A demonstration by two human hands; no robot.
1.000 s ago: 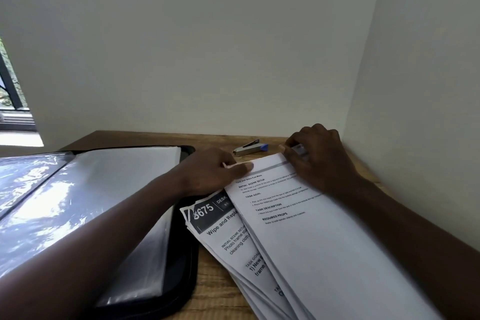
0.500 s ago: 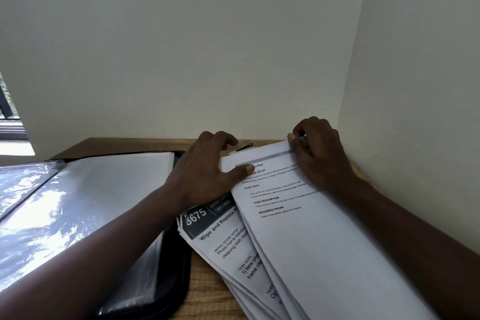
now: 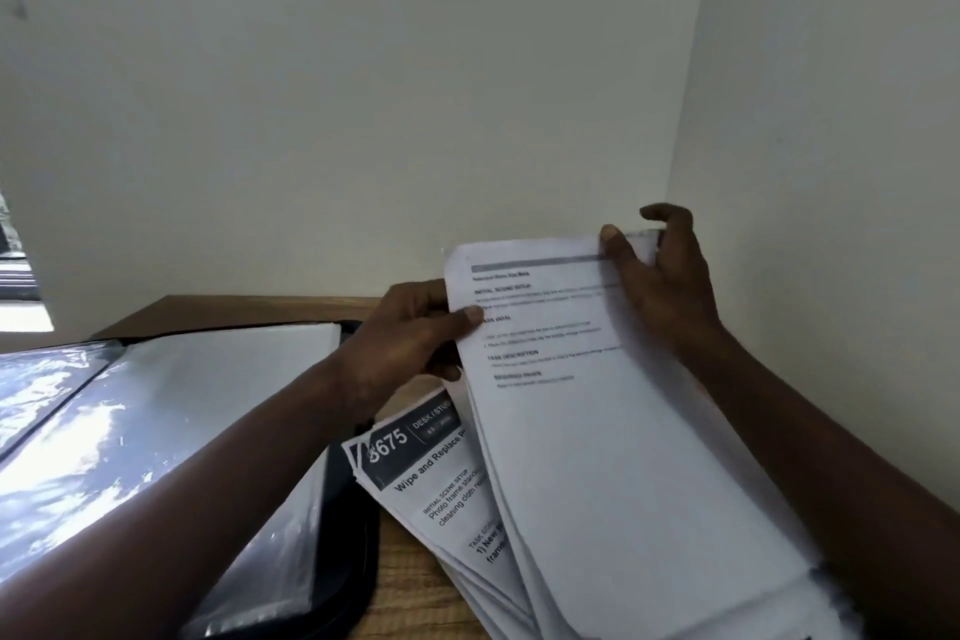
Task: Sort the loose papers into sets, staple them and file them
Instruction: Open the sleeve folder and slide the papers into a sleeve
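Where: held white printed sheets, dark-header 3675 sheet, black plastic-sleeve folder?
held white printed sheets (image 3: 597, 457): head view, top page middle.
dark-header 3675 sheet (image 3: 410, 447): head view, header band.
black plastic-sleeve folder (image 3: 358, 561): head view, right rim.

Wooden desk (image 3: 406, 587), open folder (image 3: 156, 431), papers (image 3: 431, 476) (fanned)

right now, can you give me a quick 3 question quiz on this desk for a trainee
1. True or false: the left hand grips the lifted sheets by their left edge.
2. Which title shows on the printed sheet lying under them? A: Wipe and Replace. B: Fold and Stack. C: Pour and Stir.
3. Fill in: the open folder lies to the ___ of the papers.

Key: 1 true; 2 A; 3 left.
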